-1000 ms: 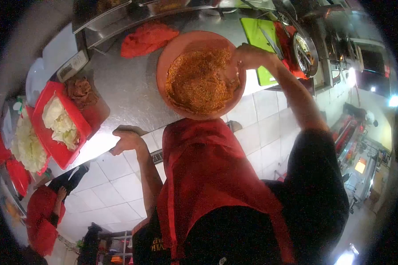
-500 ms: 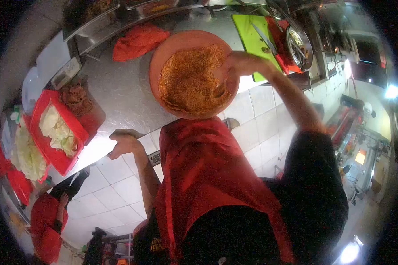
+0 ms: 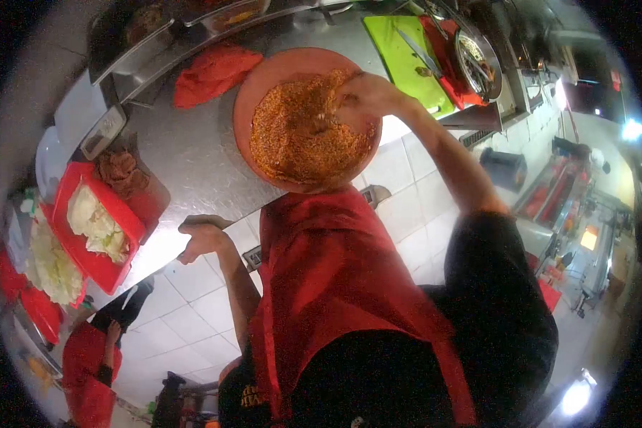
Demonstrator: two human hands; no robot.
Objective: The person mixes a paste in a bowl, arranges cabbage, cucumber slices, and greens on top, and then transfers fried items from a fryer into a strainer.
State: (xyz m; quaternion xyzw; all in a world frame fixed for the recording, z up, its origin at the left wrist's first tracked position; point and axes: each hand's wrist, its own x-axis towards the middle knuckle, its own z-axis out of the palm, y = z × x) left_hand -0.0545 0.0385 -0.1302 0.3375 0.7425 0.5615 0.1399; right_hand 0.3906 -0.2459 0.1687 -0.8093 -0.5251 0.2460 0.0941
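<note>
A wide orange-brown bowl [image 3: 247, 135] stands at the counter's front edge, close against the red apron. Reddish-orange grainy food [image 3: 299, 150] is spread inside it. My right hand [image 3: 367, 96] reaches over the bowl's right side, fingers closed and pointing down into the food. Motion blur and the food hide what the fingers hold; a small pale glint shows beneath them. My left hand [image 3: 203, 239] is closed around the counter's front edge, left of the bowl.
A red cloth [image 3: 214, 73] lies behind the bowl. Right of it are a green cutting board [image 3: 399, 60] with a knife [image 3: 419, 51] and a metal bowl [image 3: 496, 85]. On the left, a red container [image 3: 121, 274] holds lettuce [image 3: 96, 225]. A person in red [image 3: 89, 357] stands at lower left.
My right hand has moved slightly left and up within the bowl, and the food's surface has been reshaped. My left hand stays at the counter edge. The whole view has shifted a little.
</note>
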